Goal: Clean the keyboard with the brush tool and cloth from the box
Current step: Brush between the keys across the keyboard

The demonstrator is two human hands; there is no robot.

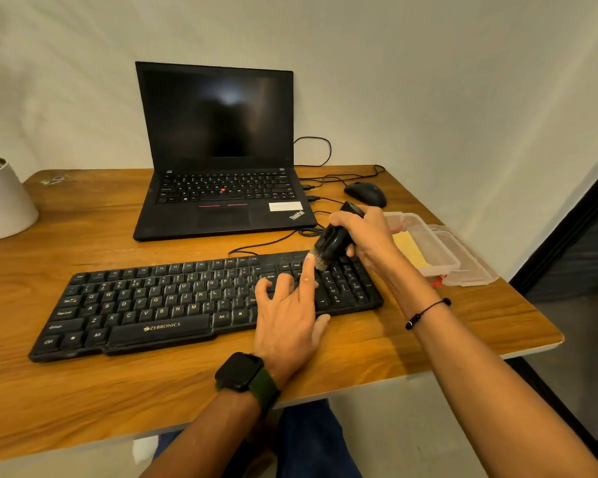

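A black Zebronics keyboard (159,298) lies across the wooden desk. My right hand (366,239) grips a black brush tool (334,239), tilted with its bristles down over the keys at the keyboard's right end. My left hand (290,319) rests on the keyboard's right part with fingers spread; its index finger points up and touches the bristles. A yellow cloth (411,251) lies inside the clear plastic box (439,250) at the right of the desk.
An open black laptop (221,157) stands behind the keyboard. A black mouse (366,194) and cables lie to its right. The box's clear lid (470,263) sits by the desk's right edge. A white pot (0,201) stands at far left.
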